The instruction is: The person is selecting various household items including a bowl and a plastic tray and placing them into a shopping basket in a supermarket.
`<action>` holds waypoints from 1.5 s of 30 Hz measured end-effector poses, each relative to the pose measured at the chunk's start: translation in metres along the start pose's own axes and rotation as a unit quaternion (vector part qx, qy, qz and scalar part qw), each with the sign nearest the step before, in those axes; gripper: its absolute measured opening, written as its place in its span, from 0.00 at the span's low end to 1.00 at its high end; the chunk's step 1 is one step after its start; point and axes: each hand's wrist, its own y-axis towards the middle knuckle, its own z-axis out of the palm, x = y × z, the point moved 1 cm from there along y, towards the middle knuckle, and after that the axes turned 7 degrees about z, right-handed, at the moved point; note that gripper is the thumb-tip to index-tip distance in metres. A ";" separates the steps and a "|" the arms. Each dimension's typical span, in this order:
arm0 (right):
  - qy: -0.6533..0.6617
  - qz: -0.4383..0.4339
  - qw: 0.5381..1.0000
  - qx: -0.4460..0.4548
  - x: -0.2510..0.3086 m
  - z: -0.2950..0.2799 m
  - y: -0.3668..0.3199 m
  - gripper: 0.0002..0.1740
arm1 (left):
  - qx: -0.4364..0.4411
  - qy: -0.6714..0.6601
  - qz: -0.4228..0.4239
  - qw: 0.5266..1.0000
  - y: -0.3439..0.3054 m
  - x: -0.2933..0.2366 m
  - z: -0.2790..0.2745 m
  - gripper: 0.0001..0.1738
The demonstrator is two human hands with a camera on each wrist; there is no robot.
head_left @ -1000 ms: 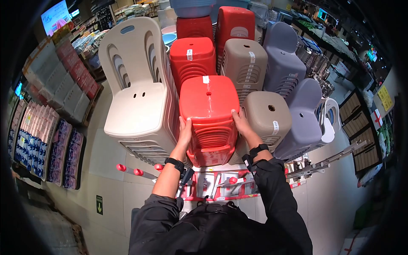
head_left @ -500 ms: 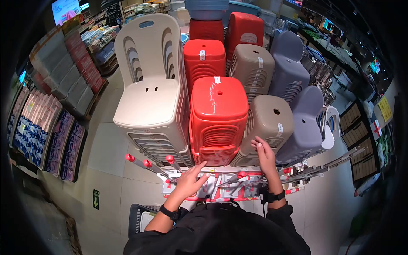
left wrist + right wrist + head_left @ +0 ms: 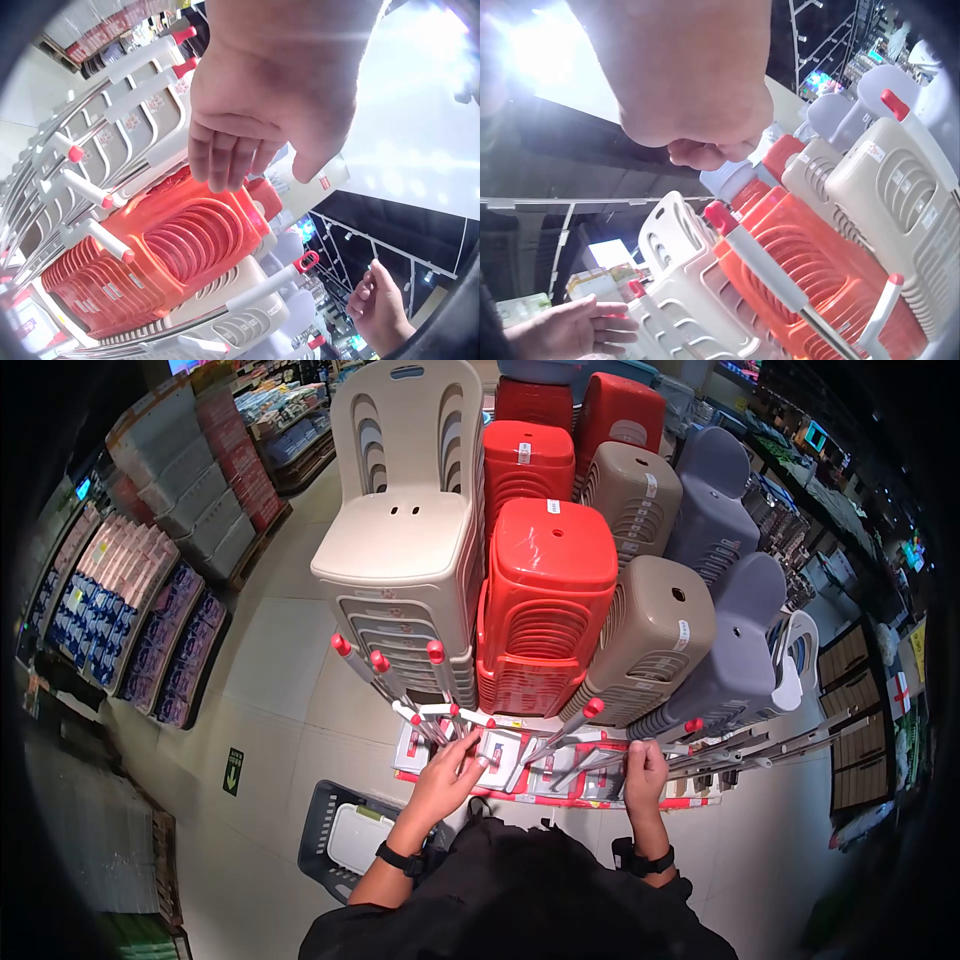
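My left hand (image 3: 447, 784) hovers low in front of a stack of red plastic stools (image 3: 556, 550), its fingers loosely bent and holding nothing. In the left wrist view the fingers hang relaxed above the poles. My right hand (image 3: 646, 778) is raised farther right, its fingers loosely curled with nothing in them; the right wrist view hides most of its fingers behind the hand. Grey poles with red end caps (image 3: 435, 652) rise from a low display of flat packages (image 3: 497, 758) between me and the stools. One red-capped pole (image 3: 754, 255) stands beneath my right hand.
Cream chairs (image 3: 400, 540) are stacked left of the red stools, taupe stools (image 3: 660, 600) and purple-grey chairs (image 3: 745, 630) to the right. A dark basket (image 3: 318, 830) with a white, green-edged item (image 3: 360, 838) sits on the floor. Boxes and shelves line the left side.
Both hands have let go of the top red stool and drawn back toward my body, down in front of the stack. The view has tilted downward, bringing the basket into sight.
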 end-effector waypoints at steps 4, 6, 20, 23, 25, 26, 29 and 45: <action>-0.047 -0.052 0.992 0.102 0.001 0.008 -0.023 0.13 | -0.061 0.007 -0.069 0.996 -0.062 -0.010 0.009 0.28; -0.058 -0.087 0.978 0.179 0.005 0.015 -0.042 0.12 | -0.108 0.075 -0.088 0.987 -0.101 -0.003 0.021 0.28; -0.230 -0.194 0.713 0.633 -0.045 0.084 -0.199 0.41 | -0.120 0.166 -0.370 0.906 -0.351 0.038 0.052 0.42; -0.285 -0.271 0.686 0.612 -0.047 0.117 -0.230 0.46 | -0.160 0.141 -0.354 0.911 -0.382 0.065 0.064 0.39; -0.314 -0.321 0.677 0.583 -0.047 0.145 -0.247 0.47 | -0.173 0.102 -0.346 0.916 -0.387 0.076 0.061 0.35; -0.320 -0.339 0.676 0.571 -0.047 0.156 -0.254 0.47 | -0.177 0.065 -0.335 0.923 -0.390 0.079 0.060 0.32; -0.393 -0.381 0.662 0.512 -0.059 0.183 -0.272 0.43 | -0.139 0.080 -0.335 0.928 -0.389 0.082 0.054 0.28; -0.367 -0.371 0.676 0.520 -0.076 0.205 -0.284 0.10 | -0.069 0.088 -0.381 0.918 -0.388 0.087 0.045 0.24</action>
